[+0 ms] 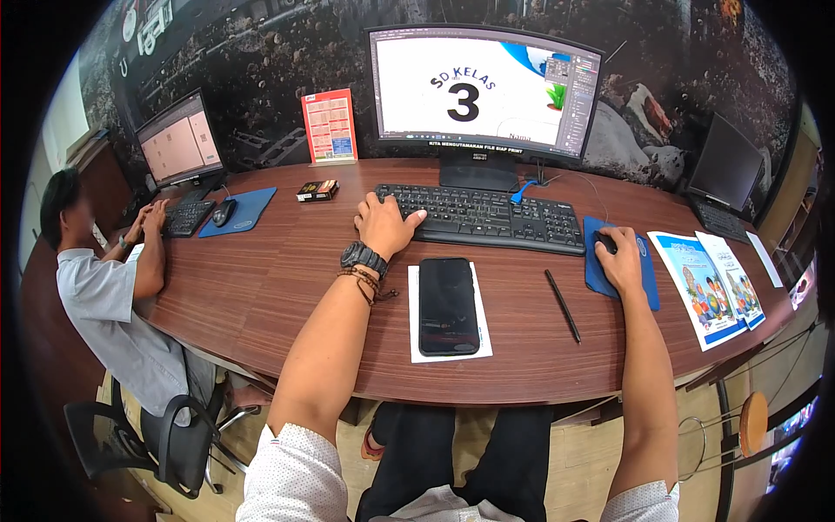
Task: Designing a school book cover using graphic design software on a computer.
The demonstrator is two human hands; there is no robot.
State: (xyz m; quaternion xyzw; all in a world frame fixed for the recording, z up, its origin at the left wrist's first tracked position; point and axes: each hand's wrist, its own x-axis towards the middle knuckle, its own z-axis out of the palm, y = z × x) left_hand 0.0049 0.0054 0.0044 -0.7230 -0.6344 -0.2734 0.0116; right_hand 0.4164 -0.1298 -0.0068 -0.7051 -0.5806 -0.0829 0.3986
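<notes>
My left hand (384, 226) rests on the left end of a black keyboard (496, 217), its fingers spread over the keys and its thumb stretched to the right. A dark watch and beaded bracelets circle that wrist. My right hand (621, 259) is wrapped round a black computer mouse (604, 243) on a blue mouse pad (645, 277). Behind the keyboard stands a monitor (487, 91) with a page layout showing a large black numeral. Between my forearms a black phone (448, 306) lies on a white paper (484, 345). To its right is a black pen (563, 306).
Printed booklets (700, 291) lie right of the mouse pad. A small box (317, 190) and a red desk calendar (330, 126) stand behind my left hand. Another person (122, 287) sits at the left by a second monitor (180, 139). A dark screen (726, 163) stands far right.
</notes>
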